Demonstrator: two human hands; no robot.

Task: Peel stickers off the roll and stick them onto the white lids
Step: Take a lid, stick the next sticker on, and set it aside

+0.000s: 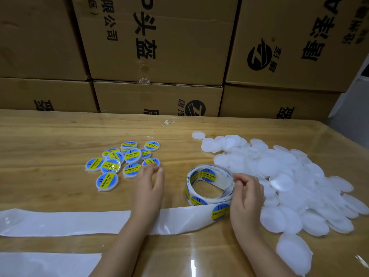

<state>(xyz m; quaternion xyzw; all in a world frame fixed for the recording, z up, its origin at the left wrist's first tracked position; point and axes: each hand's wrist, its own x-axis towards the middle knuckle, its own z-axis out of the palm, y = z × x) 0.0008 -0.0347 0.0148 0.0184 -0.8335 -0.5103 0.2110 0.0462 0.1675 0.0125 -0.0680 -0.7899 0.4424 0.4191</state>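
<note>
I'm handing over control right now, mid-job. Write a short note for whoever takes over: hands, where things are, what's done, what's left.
Left hand: open, holds nothing, fingertips beside the labelled lids.
Right hand: pinches the right edge of the sticker roll, which lies on the table.
Backing strip: trails left from the roll, bare except for one sticker next to the roll.
Done: about a dozen lids labelled, clustered left of the roll.
Left: the large pile of blank white lids right of the roll, none of them in hand.
</note>
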